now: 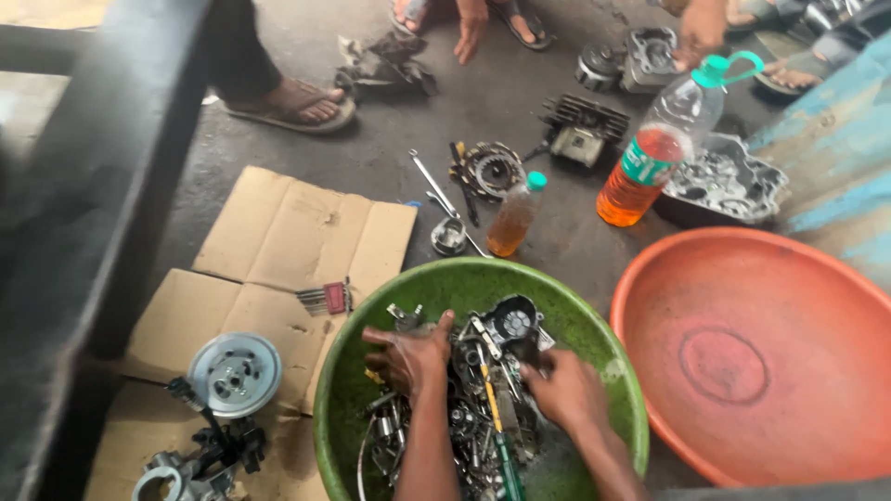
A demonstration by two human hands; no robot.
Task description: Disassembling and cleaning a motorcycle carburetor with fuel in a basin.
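Engine parts point(464, 408), oily and jumbled, fill the green basin point(603, 353) on the floor, just beside the orange basin point(752, 362). The left hand point(408, 357) lies spread, palm down, on the heap; the right hand point(568, 391) curls among the pieces, its grasp hidden. Sorting seems under way; next calls for singling one piece out. A yellow-green screwdriver point(497, 427) lies lengthwise, handle toward the person, tip pointing away

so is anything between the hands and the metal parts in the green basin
Nothing visible: the left hand and right hand are both already in the green basin, resting on the metal parts.
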